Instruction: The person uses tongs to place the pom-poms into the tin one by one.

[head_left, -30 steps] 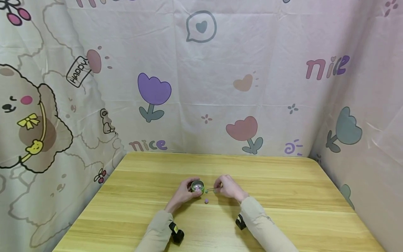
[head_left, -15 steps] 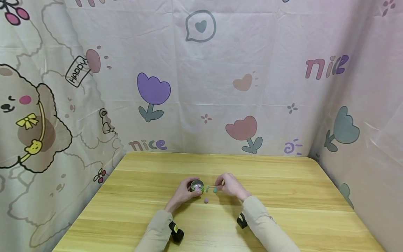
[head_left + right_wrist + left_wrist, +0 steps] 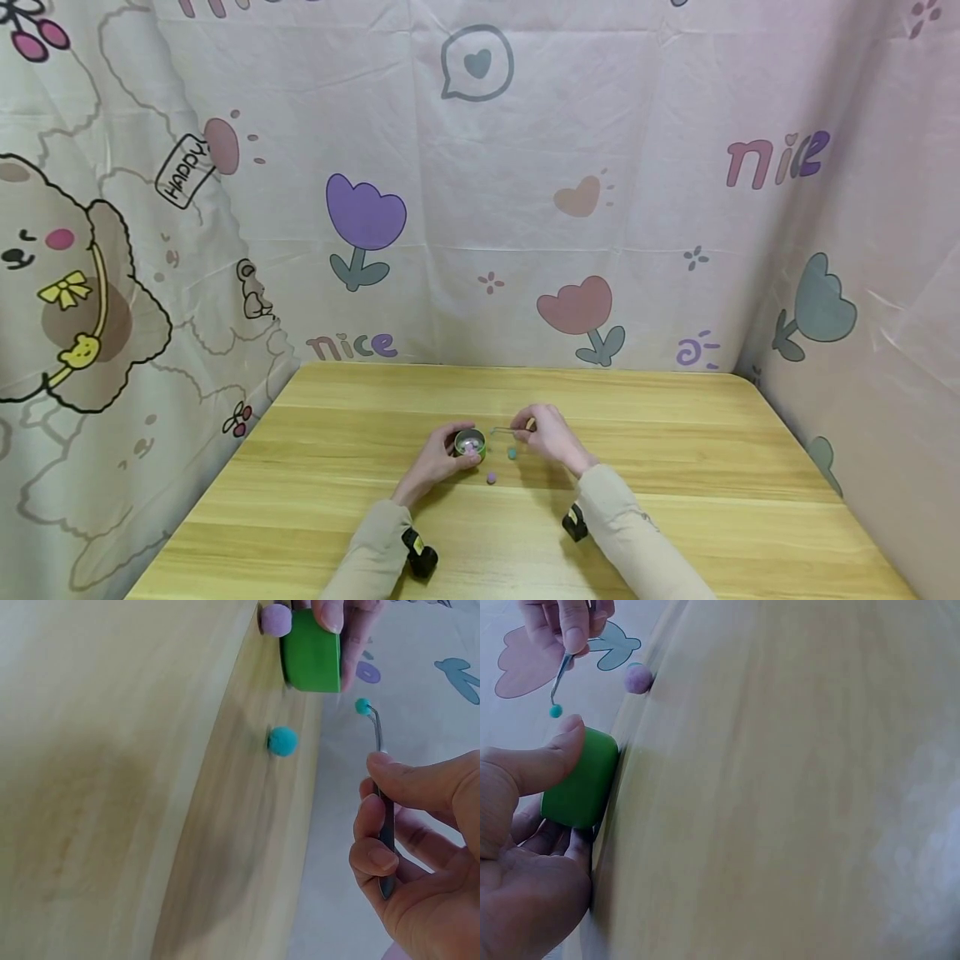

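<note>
My left hand [image 3: 437, 457] holds a small green tin [image 3: 585, 780] on the table, thumb at its near side and fingers behind. Pale pink bits show inside the tin's open top in the head view. To the right, my right hand [image 3: 549, 436] grips bent-tip tweezers [image 3: 385, 825]. A tiny teal pompom [image 3: 363, 706] sits at the tweezer tips, raised above the table and near the tin's rim. On the table below lies a larger teal pompom [image 3: 283, 741]. A purple pompom [image 3: 638, 678] rests in front of the tin.
The wooden table [image 3: 360, 408] runs back to a printed cloth backdrop [image 3: 480, 208], with more cloth at both sides. Black wrist cameras [image 3: 421, 557] are strapped over both beige sleeves [image 3: 637, 533].
My right hand has moved away from me and up, carrying the tweezers and tiny pompom. The larger teal pompom now shows fully below them. My left hand and the tin have stayed put.
</note>
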A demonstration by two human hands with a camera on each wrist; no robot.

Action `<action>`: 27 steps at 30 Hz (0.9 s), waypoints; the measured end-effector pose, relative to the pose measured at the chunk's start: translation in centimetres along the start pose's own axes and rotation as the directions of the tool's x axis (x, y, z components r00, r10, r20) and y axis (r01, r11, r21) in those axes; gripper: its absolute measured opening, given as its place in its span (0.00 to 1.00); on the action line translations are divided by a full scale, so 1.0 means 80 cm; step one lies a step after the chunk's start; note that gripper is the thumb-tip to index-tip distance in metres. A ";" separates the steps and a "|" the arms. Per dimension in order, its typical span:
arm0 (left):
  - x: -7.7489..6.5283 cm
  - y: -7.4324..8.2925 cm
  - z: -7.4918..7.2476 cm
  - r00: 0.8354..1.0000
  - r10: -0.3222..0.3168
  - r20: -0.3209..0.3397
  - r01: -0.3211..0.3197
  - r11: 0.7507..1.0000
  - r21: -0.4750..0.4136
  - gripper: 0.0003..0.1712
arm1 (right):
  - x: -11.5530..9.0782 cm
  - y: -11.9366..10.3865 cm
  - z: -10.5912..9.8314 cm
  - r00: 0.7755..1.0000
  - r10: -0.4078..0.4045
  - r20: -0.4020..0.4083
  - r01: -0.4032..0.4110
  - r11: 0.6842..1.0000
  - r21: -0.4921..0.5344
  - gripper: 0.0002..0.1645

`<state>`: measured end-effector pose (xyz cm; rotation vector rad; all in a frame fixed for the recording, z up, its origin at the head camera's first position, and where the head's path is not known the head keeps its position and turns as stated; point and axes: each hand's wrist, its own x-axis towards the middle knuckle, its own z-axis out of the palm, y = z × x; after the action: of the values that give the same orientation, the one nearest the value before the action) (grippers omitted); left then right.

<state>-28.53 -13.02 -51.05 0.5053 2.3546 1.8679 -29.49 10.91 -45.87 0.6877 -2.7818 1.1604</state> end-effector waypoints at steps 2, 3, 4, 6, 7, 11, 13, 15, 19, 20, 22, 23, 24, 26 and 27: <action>0.000 0.000 -0.001 1.000 0.001 0.000 -0.001 1.000 0.006 0.36 | 0.002 -0.002 0.001 1.000 -0.009 -0.002 0.009 1.000 -0.004 0.05; 0.000 0.001 -0.001 1.000 0.002 0.001 -0.002 1.000 0.009 0.36 | 0.003 -0.002 0.002 1.000 -0.012 0.001 0.012 1.000 -0.007 0.05; 0.000 0.001 -0.001 1.000 0.002 0.002 -0.002 1.000 0.012 0.36 | 0.004 -0.003 0.003 1.000 -0.018 0.002 0.018 1.000 -0.008 0.05; -0.001 0.002 -0.002 1.000 0.000 0.004 0.000 1.000 0.013 0.36 | 0.005 -0.006 0.005 0.999 -0.031 0.009 0.032 0.999 -0.007 0.04; -0.001 0.003 -0.002 1.000 -0.002 0.006 0.002 1.000 0.014 0.36 | 0.006 -0.007 0.005 0.999 -0.034 0.014 0.034 0.999 -0.007 0.05; -0.003 0.005 -0.002 1.000 -0.011 0.012 0.011 1.000 0.011 0.36 | 0.007 -0.011 0.007 0.998 -0.048 0.029 0.048 0.999 -0.001 0.05; -0.003 0.005 -0.002 1.000 -0.012 0.010 0.012 1.000 0.007 0.36 | 0.008 -0.013 0.008 0.998 -0.050 0.034 0.050 0.999 0.003 0.05; -0.003 0.005 -0.001 1.000 -0.010 0.004 0.010 1.000 0.003 0.36 | 0.010 -0.015 0.009 0.998 -0.045 0.033 0.045 0.999 0.005 0.05; -0.002 0.005 0.000 1.000 -0.009 -0.006 0.009 1.000 0.010 0.35 | 0.012 -0.017 0.013 0.999 -0.039 0.023 0.039 0.999 -0.003 0.05; -0.002 0.005 0.000 1.000 -0.010 -0.007 0.010 1.000 0.012 0.35 | 0.012 -0.017 0.014 0.999 -0.036 0.021 0.037 0.999 -0.004 0.05; -0.003 0.006 0.001 1.000 -0.015 -0.009 0.016 1.000 0.016 0.35 | 0.012 -0.016 0.015 0.999 -0.034 0.017 0.034 0.999 -0.005 0.04; -0.003 0.006 0.001 1.000 -0.017 -0.011 0.017 1.000 0.018 0.35 | 0.012 -0.016 0.016 0.999 -0.034 0.015 0.034 0.999 -0.006 0.04; -0.004 0.007 0.001 1.000 -0.020 -0.013 0.020 1.000 0.014 0.35 | 0.013 -0.016 0.016 0.999 -0.033 0.012 0.033 0.999 -0.006 0.04; -0.004 0.008 0.002 1.000 -0.024 -0.013 0.025 1.000 0.013 0.35 | 0.013 -0.015 0.016 0.999 -0.033 0.008 0.033 0.999 -0.008 0.04; -0.004 0.008 0.002 1.000 -0.025 -0.014 0.025 1.000 0.010 0.35 | 0.013 -0.015 0.017 0.999 -0.034 0.007 0.034 0.999 -0.011 0.04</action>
<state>-28.03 -12.86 -50.50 0.4634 2.3692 1.8548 -29.73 8.87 -45.80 0.7357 -2.7682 1.1385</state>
